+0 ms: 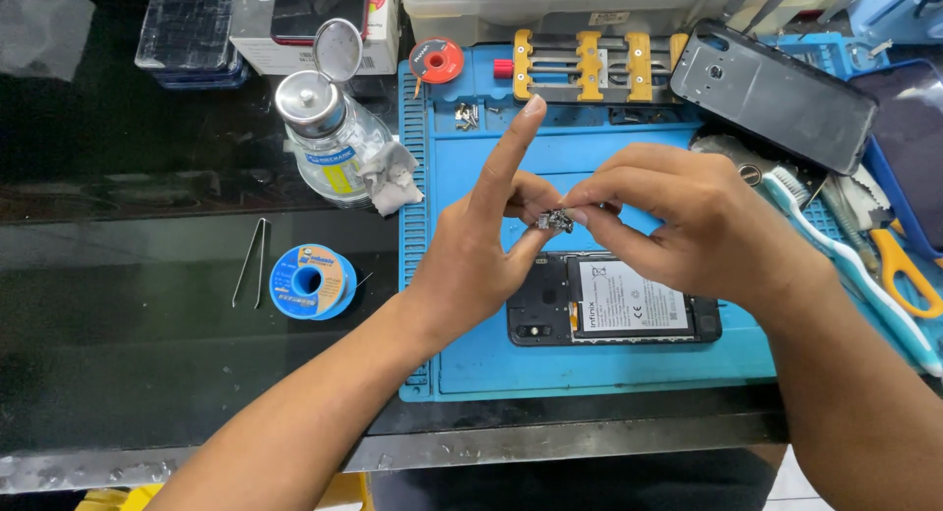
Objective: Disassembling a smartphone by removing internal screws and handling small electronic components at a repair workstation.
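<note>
Both hands meet over a blue work mat [589, 369] and pinch one small metallic part [555, 219] between their fingertips. My left hand [481, 246] holds it with thumb and middle finger, its index finger pointing straight up. My right hand [678, 221] grips the part from the right side. Directly below lies an opened phone [614, 310] with its back removed, showing a battery with a white label and a dark frame.
A dark phone back cover [771, 93] leans at the mat's far right. A yellow-and-grey holding clamp [589, 67] sits at the back. Small screws [468, 115], a glass dispenser bottle [329, 138], tweezers [250, 260], a blue solder spool [312, 282] and a white-blue toothbrush [845, 260] lie around.
</note>
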